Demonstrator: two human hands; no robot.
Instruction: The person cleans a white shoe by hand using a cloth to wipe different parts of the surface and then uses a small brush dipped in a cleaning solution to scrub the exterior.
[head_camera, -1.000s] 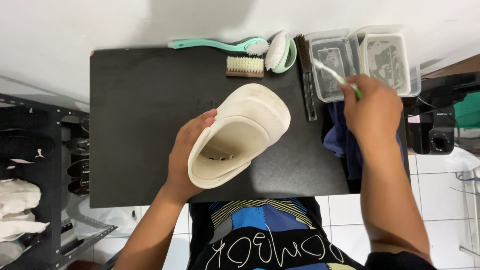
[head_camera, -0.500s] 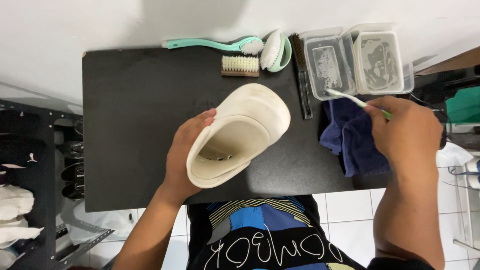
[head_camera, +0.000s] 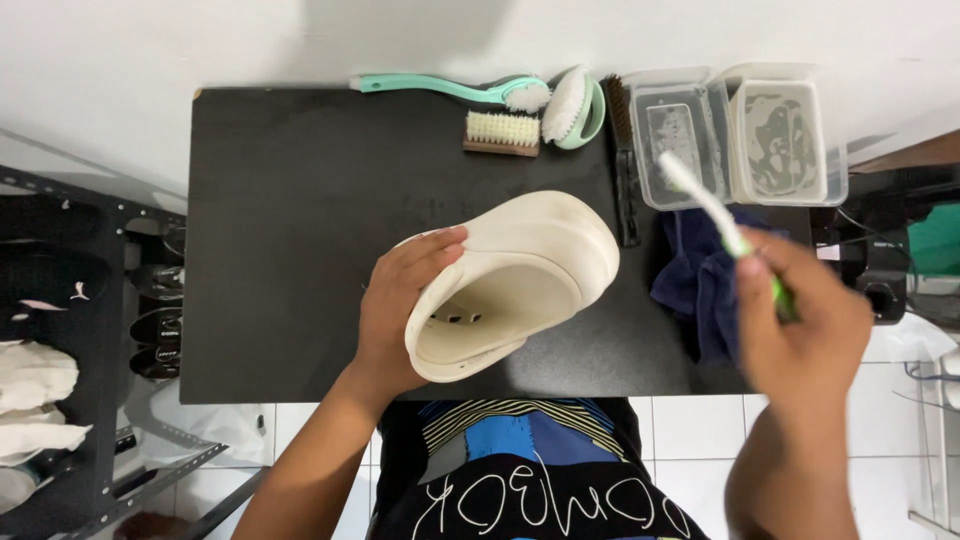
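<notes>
Clog (head_camera: 520, 280), cream-coloured, rubbery, sits near the middle of the black bench (head_camera: 300, 220), tipped on its side with the opening and its row of vent holes facing the camera; position and tilt match both earlier frames. Left hand (head_camera: 400, 300) grips the heel-side rim, fingers curled over the upper edge and thumb below, closed on the shoe and unchanged over the last second. Along the back edge of the bench, left to right: a long-handled mint brush (head_camera: 450, 90), a small wooden-backed scrub brush (head_camera: 502, 132), a rounded mint brush (head_camera: 575, 108), a dark narrow brush (head_camera: 622, 160), then two clear plastic tubs (head_camera: 740, 130) holding cloudy liquid. Change noted: one second ago the right hand (head_camera: 805, 335) was up at the tubs with the bristle end of the green-and-white toothbrush (head_camera: 705, 200) over the left tub; half a second ago it was already drawing away; now it has pulled back toward the body and hovers over the dark blue cloth (head_camera: 695, 290), closed around the handle, bristles pointing up and away toward the tubs. Judgement: the brush has likely been wetted and is in transit; it is well apart from the clog, no contact yet. Whether the bristles carry liquid cannot be told.
</notes>
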